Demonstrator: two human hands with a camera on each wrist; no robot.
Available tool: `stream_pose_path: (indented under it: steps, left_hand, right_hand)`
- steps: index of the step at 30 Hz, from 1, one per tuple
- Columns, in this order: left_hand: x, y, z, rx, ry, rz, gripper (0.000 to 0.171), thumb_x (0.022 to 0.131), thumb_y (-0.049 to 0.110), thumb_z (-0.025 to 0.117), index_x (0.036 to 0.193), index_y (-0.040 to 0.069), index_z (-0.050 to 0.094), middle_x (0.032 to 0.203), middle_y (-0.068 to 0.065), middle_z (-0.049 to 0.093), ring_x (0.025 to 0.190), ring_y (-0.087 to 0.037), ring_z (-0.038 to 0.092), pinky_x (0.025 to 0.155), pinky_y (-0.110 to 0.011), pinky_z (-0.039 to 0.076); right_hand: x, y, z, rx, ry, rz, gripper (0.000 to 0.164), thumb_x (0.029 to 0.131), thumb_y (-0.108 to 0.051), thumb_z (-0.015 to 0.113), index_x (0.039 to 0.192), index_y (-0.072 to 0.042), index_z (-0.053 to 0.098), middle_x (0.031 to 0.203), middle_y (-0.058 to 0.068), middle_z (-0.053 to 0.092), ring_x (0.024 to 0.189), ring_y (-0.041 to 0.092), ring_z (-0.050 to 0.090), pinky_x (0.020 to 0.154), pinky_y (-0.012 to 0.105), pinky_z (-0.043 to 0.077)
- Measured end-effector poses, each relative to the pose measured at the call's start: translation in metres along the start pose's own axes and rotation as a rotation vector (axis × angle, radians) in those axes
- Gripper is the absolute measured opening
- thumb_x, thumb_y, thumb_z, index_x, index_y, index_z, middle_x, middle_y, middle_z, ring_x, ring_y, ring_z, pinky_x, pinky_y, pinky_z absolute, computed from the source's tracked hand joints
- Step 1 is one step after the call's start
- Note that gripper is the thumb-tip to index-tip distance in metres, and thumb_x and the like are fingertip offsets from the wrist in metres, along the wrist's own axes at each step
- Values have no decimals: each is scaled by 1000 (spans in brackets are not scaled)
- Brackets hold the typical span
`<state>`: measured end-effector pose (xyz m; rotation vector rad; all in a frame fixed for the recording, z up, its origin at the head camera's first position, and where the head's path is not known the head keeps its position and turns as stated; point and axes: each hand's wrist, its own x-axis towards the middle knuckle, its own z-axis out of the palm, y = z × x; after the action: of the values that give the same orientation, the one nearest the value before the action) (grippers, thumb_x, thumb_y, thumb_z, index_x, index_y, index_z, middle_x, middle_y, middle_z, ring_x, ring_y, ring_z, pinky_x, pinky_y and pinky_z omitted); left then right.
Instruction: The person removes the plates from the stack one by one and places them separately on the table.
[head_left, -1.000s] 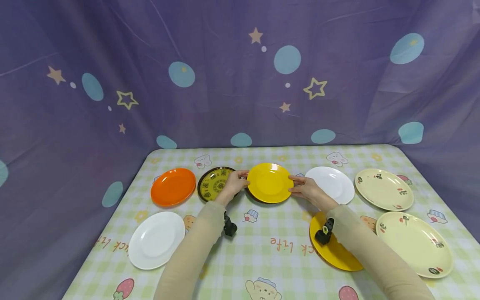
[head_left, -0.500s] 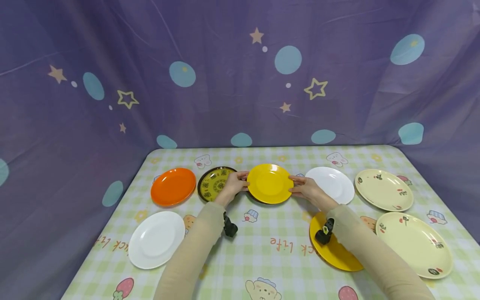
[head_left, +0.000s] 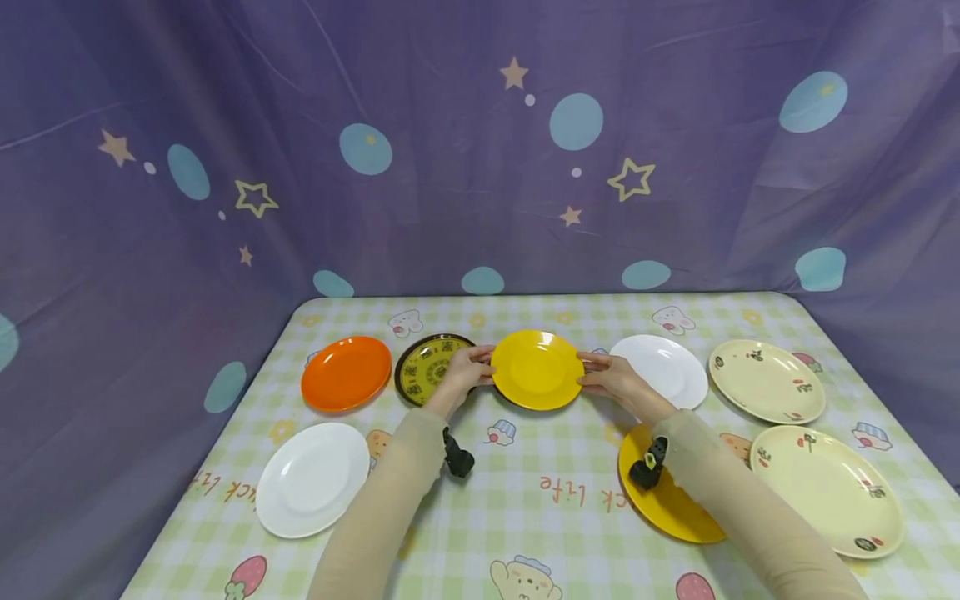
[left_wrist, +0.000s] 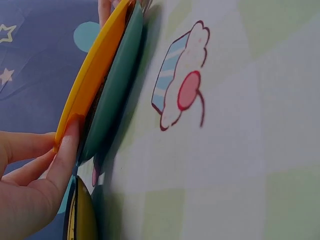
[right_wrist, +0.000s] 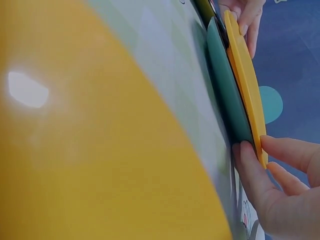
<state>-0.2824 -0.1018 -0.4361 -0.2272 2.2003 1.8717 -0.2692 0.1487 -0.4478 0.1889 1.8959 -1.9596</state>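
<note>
In the head view, a small round yellow plate (head_left: 537,370) is between my two hands at the middle back of the table. My left hand (head_left: 467,372) pinches its left rim, and my right hand (head_left: 617,379) pinches its right rim. Directly beneath it lies a plate with a teal underside (left_wrist: 112,95), mostly hidden from above; the wrist views show the yellow one resting on or just over it. Some fingertips of the right hand touch the teal side in the right wrist view. Partly behind my left hand is a dark-rimmed patterned plate (head_left: 426,372).
An orange plate (head_left: 347,374) and a white plate (head_left: 312,481) lie at the left. On the right are another white plate (head_left: 663,371), two cream oval plates (head_left: 767,381) and a larger yellow plate (head_left: 675,508) below my right forearm. A checked cloth (head_left: 525,517) covers the table.
The small yellow plate has shifted very slightly toward me and to the left, lining up more closely over the plate beneath. My left hand moved along with it; the other plates stay put.
</note>
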Motion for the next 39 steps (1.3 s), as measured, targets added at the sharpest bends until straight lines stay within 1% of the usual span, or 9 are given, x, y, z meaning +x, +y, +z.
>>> stream_pose_path:
  steps: [6,11,15,18,24,25,30,34,39]
  left_hand:
    - [-2,-3,-4,-19,-5,1,42,81,-9,52,121,2,52,108,-14,57,73,-14,60,63,-25,53]
    - [-3,-4,-8,-24,4,1,41,81,-9,52,121,3,53,110,-14,57,74,-14,60,65,-26,53]
    - [-5,-5,-13,-45,11,-7,43,79,-10,53,121,3,53,111,-15,57,71,-14,59,65,-26,53]
    - [-10,-4,-17,-58,-10,-2,45,79,-10,53,123,2,51,113,-17,56,71,-14,60,65,-26,53]
    - [-12,-6,-24,-63,-35,5,45,80,-9,54,124,2,50,117,-16,55,76,-15,60,67,-27,53]
    - [-10,-9,-25,-71,-29,3,45,79,-9,55,123,2,51,117,-15,55,75,-14,60,66,-26,53]
    - [-17,-9,-30,-88,-32,4,45,79,-10,54,122,2,51,117,-17,54,74,-14,60,66,-26,53]
    - [-23,-8,-36,-89,-35,6,46,79,-11,53,123,1,50,118,-18,53,74,-14,60,66,-26,53]
    - [-30,-10,-45,-101,-39,10,46,79,-12,52,124,-1,49,118,-20,51,73,-13,60,66,-25,53]
  right_hand:
    - [-1,-1,0,21,-14,-10,55,84,8,50,135,1,31,134,26,34,82,11,60,87,37,45]
    - [-1,-1,0,41,-20,1,55,85,9,48,136,2,29,134,28,33,79,11,60,87,37,45]
    - [-2,-1,0,44,-17,10,55,85,9,47,136,1,29,134,28,32,76,10,60,86,36,46]
    - [-2,-1,-1,51,-29,0,55,85,10,47,136,3,28,134,29,30,76,10,60,87,36,46]
    - [-2,0,-1,58,-45,-21,56,84,12,47,136,5,27,135,30,28,76,10,60,87,37,45]
    - [-2,0,0,58,-42,-20,56,84,12,47,135,5,28,135,30,29,76,10,60,86,37,46]
    - [-1,0,0,47,-23,-13,55,83,13,48,134,4,31,134,28,32,76,10,60,84,34,48]
    - [-1,0,0,27,-23,-16,55,83,13,48,134,5,31,134,28,31,78,11,60,82,33,48]
    - [0,1,-1,32,-33,-25,55,82,14,48,134,6,30,134,29,31,78,11,60,81,32,49]
